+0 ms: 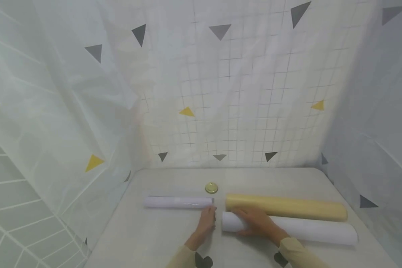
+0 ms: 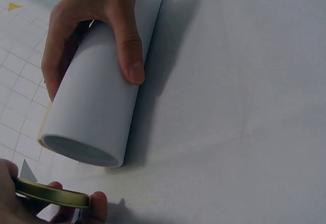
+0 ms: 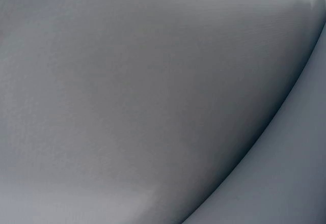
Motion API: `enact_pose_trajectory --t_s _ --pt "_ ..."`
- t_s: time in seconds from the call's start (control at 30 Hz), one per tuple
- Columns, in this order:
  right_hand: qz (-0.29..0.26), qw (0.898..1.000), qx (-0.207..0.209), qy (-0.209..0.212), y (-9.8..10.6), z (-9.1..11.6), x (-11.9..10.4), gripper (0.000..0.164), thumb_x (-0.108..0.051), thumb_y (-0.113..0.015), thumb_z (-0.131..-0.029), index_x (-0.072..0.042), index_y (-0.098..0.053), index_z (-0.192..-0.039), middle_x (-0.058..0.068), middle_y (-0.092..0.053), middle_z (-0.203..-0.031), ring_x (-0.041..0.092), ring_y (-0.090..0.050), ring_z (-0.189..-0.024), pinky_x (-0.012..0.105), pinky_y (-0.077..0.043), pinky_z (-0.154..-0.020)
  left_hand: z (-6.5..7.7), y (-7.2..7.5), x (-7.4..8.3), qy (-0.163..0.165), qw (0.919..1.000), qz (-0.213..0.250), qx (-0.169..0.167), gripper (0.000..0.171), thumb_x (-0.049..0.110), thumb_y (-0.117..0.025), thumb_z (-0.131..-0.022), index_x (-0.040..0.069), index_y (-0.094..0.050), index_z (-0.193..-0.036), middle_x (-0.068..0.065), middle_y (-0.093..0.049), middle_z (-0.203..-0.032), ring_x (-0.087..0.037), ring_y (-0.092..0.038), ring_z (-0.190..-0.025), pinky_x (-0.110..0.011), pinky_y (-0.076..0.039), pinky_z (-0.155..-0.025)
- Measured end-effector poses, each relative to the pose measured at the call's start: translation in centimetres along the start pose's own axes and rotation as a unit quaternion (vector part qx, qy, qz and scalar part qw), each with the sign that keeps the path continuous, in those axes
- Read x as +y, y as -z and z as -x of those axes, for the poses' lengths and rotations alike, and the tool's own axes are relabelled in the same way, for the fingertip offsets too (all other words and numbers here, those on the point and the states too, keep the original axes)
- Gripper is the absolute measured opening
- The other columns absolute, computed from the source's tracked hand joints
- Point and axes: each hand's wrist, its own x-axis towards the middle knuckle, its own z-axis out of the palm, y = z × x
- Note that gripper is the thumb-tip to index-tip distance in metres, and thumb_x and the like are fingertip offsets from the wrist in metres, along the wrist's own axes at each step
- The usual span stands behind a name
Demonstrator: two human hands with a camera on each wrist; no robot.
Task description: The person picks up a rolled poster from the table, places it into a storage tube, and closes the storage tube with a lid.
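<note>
In the head view my left hand is at the right end of a thin, shiny white roll. The left wrist view shows its curled fingers holding a thin gold lid seen edge-on. A round gold lid shows just beyond that hand in the head view; I cannot tell if it is the same one. My right hand grips a thick white tube near its left end, thumb on the near side and fingers over the far side. The tube's hollow end faces the left hand in the left wrist view.
A thick yellow roll lies right behind the white tube, nearly parallel. The pale table is enclosed by hanging white sheets with triangle prints at the back and sides. The right wrist view shows only blurred pale surfaces.
</note>
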Motion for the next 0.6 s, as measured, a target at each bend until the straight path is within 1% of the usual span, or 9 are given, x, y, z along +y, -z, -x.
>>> enact_pose_trajectory --t_s 0.1,0.2,0.27,0.4,0.43,0.47,0.53,0.6 --pt "0.000 1.000 -0.006 -0.008 -0.2 0.0 -0.1 0.082 -0.051 -0.094 -0.059 -0.015 -0.067 -0.128 -0.003 -0.075 -0.115 0.015 -0.071 -0.097 0.037 -0.060 -0.084 -0.1 -0.4 0.2 0.001 1.0000 0.005 0.004 0.033 0.031 -0.039 -0.106 0.002 -0.054 -0.104 0.003 -0.044 -0.079 -0.011 -0.040 -0.066 -0.023 -0.040 -0.055" --pt "-0.004 1.000 -0.016 -0.019 -0.1 -0.2 -0.3 0.080 -0.051 -0.093 -0.062 -0.016 -0.066 -0.129 -0.003 -0.074 -0.116 0.015 -0.071 -0.099 0.038 -0.060 -0.086 -0.2 -0.8 0.3 0.004 0.9999 0.015 0.004 0.034 0.032 -0.040 -0.106 0.002 -0.055 -0.110 0.004 -0.043 -0.078 -0.011 -0.038 -0.064 -0.023 -0.037 -0.054" --pt "-0.007 1.000 -0.018 -0.021 0.0 -0.3 -0.4 0.080 -0.051 -0.092 -0.063 -0.016 -0.065 -0.130 -0.002 -0.074 -0.117 0.016 -0.071 -0.100 0.039 -0.060 -0.086 -0.2 -0.9 0.4 0.007 0.9999 0.011 0.003 0.037 0.033 -0.039 -0.105 0.002 -0.056 -0.115 0.003 -0.044 -0.079 -0.011 -0.039 -0.065 -0.024 -0.037 -0.055" --pt "-0.006 1.000 -0.018 -0.021 0.2 -0.5 -0.6 0.082 -0.051 -0.093 -0.063 -0.017 -0.065 -0.132 -0.002 -0.074 -0.118 0.015 -0.072 -0.100 0.038 -0.061 -0.086 0.1 -1.1 0.7 0.009 0.9999 -0.010 0.004 0.045 0.037 -0.037 -0.106 0.003 -0.056 -0.126 -0.002 -0.054 -0.093 -0.015 -0.046 -0.076 -0.026 -0.041 -0.061" --pt "-0.004 1.000 -0.017 -0.021 0.3 -0.5 -0.6 0.082 -0.051 -0.093 -0.062 -0.017 -0.065 -0.132 -0.002 -0.074 -0.118 0.015 -0.072 -0.100 0.038 -0.061 -0.085 0.2 -1.2 0.8 0.006 0.9998 -0.019 0.004 0.046 0.038 -0.036 -0.106 0.003 -0.057 -0.128 -0.005 -0.056 -0.097 -0.017 -0.049 -0.080 -0.028 -0.044 -0.064" --pt "-0.003 1.000 -0.017 -0.021 0.3 -0.5 -0.6 0.082 -0.051 -0.093 -0.062 -0.017 -0.065 -0.131 -0.002 -0.075 -0.117 0.014 -0.072 -0.099 0.038 -0.060 -0.085 0.2 -1.2 0.9 0.001 0.9995 -0.031 0.006 0.047 0.038 -0.036 -0.106 0.004 -0.057 -0.129 -0.007 -0.059 -0.103 -0.019 -0.054 -0.087 -0.032 -0.049 -0.069" --pt "-0.003 1.000 -0.016 -0.020 0.4 -0.5 -0.7 0.081 -0.051 -0.094 -0.062 -0.017 -0.065 -0.130 -0.003 -0.075 -0.116 0.014 -0.072 -0.098 0.037 -0.060 -0.084 0.4 -1.3 1.0 -0.013 0.9987 -0.049 0.007 0.047 0.038 -0.035 -0.106 0.004 -0.059 -0.128 -0.012 -0.061 -0.114 -0.026 -0.060 -0.102 -0.042 -0.054 -0.086" --pt "-0.008 1.000 -0.014 -0.018 0.5 -0.6 -0.7 0.080 -0.050 -0.094 -0.062 -0.017 -0.066 -0.130 -0.002 -0.075 -0.116 0.014 -0.072 -0.098 0.037 -0.060 -0.084 0.5 -1.4 1.1 -0.024 0.9973 -0.069 0.009 0.047 0.037 -0.035 -0.106 0.005 -0.060 -0.128 -0.015 -0.062 -0.125 -0.033 -0.060 -0.120 -0.051 -0.051 -0.104"
